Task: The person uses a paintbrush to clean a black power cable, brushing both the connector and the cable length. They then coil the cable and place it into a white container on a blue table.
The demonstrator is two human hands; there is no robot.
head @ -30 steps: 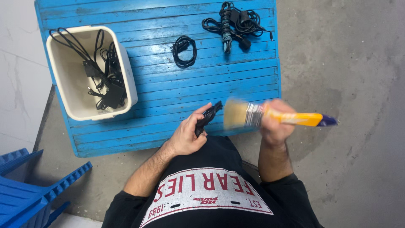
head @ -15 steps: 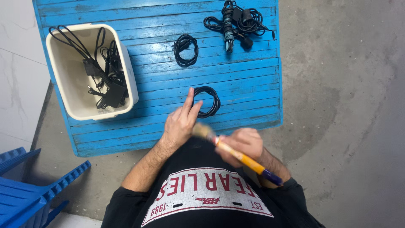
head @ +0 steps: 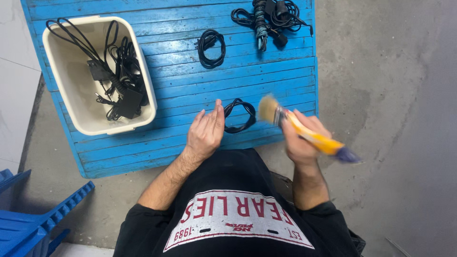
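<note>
My right hand (head: 302, 140) grips a paintbrush (head: 304, 131) with a yellow handle, purple tip and pale bristles, held over the front right edge of the blue slatted table (head: 181, 90). My left hand (head: 205, 131) is flat and empty, fingers together, just left of a small coiled black cable (head: 239, 115) lying on the slats. The brush bristles hover just right of that coil.
A cream plastic tub (head: 78, 112) at the left holds tangled black cables and adapters. A second black coil (head: 211, 46) lies mid-table, and a bundle of cables and plugs (head: 269, 16) at the far edge. A blue plastic chair (head: 28, 223) stands at the lower left on grey concrete.
My left hand let go of the black coil, which now lies on the table. My right hand swung the brush down toward my body, then back up to the right of the coil.
</note>
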